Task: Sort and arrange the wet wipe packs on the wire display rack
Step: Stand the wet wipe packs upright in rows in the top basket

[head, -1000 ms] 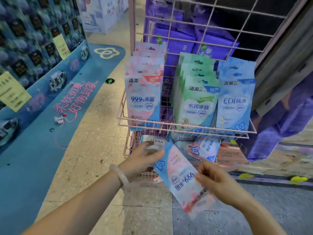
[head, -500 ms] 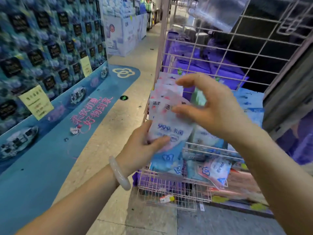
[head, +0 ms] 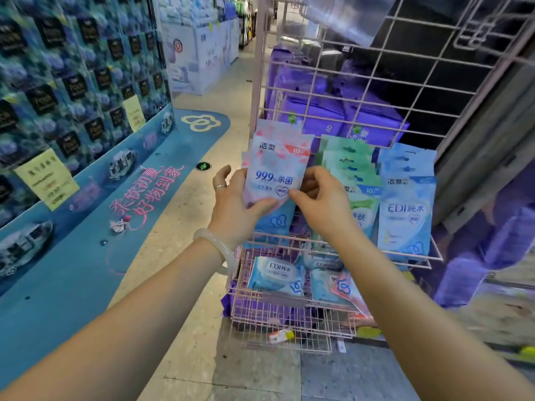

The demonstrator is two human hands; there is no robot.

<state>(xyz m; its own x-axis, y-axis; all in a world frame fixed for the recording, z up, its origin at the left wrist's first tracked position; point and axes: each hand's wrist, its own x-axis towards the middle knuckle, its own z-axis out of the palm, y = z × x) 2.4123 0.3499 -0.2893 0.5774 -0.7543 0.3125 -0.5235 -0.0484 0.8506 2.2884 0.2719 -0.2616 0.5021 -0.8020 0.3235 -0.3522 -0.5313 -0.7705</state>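
- Head view: a pink wire display rack stands on the shop floor, with a grid back panel and wire shelves in front.
- On the upper shelf, three rows of flat wet wipe packs stand upright, one behind another: pink packs on the left, green packs in the middle, blue "EDI" packs on the right.
- The left hand and the right hand together hold one pink pack marked "99.9%" upright at the front of the left row.
- The left grip is clenched on the pack's lower left edge, thumb across the front; a ring sits on one finger and a pale bangle circles the wrist.
- The right grip pinches the pack's lower right edge between thumb and fingers, and the hand covers part of the front green pack.
- More pink packs show behind and below the held one.
- The lower basket holds loose packs lying flat: a blue "EDI" pack on the left, and a pink-and-blue pack tilted just beside it.
- Behind the grid, large purple packages are stacked.
- A small tag lies on the lowest wire tier.
- A blue floor graphic runs along the left.
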